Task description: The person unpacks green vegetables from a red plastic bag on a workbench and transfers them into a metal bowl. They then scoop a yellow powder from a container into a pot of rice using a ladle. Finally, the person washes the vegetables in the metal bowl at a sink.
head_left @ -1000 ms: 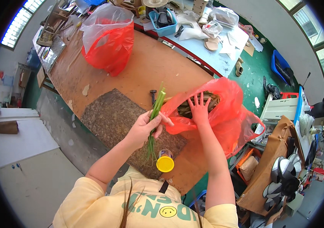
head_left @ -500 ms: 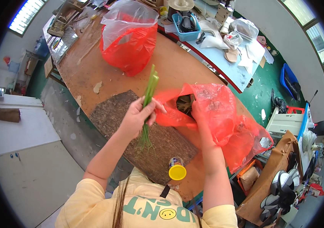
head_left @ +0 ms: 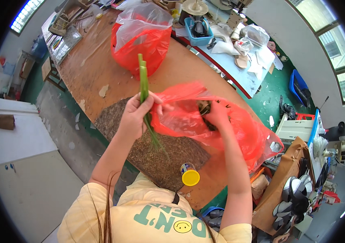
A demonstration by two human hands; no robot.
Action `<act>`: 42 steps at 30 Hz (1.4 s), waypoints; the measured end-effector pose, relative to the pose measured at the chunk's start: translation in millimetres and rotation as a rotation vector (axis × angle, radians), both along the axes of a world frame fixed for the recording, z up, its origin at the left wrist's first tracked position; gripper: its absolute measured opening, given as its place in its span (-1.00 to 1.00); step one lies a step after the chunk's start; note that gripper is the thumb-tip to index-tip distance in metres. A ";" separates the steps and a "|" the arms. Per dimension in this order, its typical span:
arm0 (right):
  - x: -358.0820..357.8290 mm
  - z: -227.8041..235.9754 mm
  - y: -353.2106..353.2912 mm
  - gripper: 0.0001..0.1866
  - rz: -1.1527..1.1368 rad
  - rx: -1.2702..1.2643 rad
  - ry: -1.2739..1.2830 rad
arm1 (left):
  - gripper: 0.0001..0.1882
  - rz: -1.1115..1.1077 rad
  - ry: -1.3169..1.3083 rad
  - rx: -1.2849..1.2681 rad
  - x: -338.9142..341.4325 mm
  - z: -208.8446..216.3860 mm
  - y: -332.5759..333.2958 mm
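Observation:
My left hand (head_left: 138,113) is closed round a small bunch of long green stalks (head_left: 144,79), thick and pale at the top, thin and wispy at the bottom. Its fingertips also pinch the rim of a thin red plastic bag (head_left: 180,121). The bag lies stretched across to the right with its mouth open. My right hand (head_left: 217,115) reaches into that mouth, fingers curled against dark brownish-green leaves (head_left: 204,108); its fingertips are partly hidden among them.
A dark mottled mat (head_left: 164,162) lies under my hands on the brown table (head_left: 87,77). Near its front edge stands a jar with a yellow lid (head_left: 190,177). A full red bag (head_left: 142,48) sits farther back. At right are a cluttered blue-topped table (head_left: 257,85) and cardboard (head_left: 277,182).
My left hand has shifted left with the stalks, drawing the bag's rim along. My right hand, earlier mostly covered by the bag, now shows at its mouth.

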State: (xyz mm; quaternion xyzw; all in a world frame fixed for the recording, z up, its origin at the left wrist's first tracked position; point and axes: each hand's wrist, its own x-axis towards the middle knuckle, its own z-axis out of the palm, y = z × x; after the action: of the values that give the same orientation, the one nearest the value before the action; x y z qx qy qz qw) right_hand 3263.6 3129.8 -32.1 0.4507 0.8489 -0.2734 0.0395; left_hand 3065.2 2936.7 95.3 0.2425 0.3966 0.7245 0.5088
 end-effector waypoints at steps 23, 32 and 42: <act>30.2 12.2 -149.6 -0.37 -0.349 -0.201 0.427 | -0.80 -0.222 0.972 -0.495 0.7 -127.8 -50.8; -13.6 1.7 -170.6 -0.38 -0.125 -0.099 0.492 | -0.80 -0.213 0.013 -0.583 -0.3 -140.3 -58.1; 1.0 -5.6 -162.8 -0.46 -0.096 0.044 0.375 | -0.77 0.114 1.199 -0.553 -47.6 -179.1 -60.6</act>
State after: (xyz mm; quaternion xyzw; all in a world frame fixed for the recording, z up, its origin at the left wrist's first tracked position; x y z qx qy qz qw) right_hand 3264.6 2967.0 -37.7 0.4326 0.8248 -0.3353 -0.1422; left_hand 3017.6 2876.1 -83.8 0.4428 0.7947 0.3612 0.2044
